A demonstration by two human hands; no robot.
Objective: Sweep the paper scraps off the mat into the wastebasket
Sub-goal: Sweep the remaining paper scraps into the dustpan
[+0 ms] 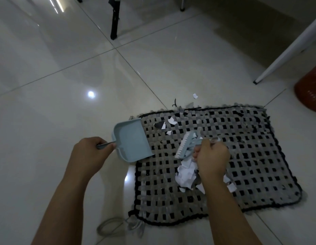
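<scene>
A grey and black woven mat (242, 156) lies on the tiled floor. My left hand (90, 154) grips the handle of a light blue dustpan (132, 140), whose lip rests on the mat's left edge; the pan looks empty. My right hand (211, 159) holds a small light blue brush (186, 145), white bristles facing the dustpan. A pile of white paper scraps (186, 175) sits on the mat under that hand. More scraps (165, 125) lie near the mat's far left corner, and one scrap (195, 96) lies on the floor beyond. The red wastebasket (311, 89) stands at the right edge.
A white table leg (284, 52) slants down just left of the wastebasket. A black leg (114, 20) stands on the floor farther back. A grey cable loop (111, 227) lies by the mat's near left corner.
</scene>
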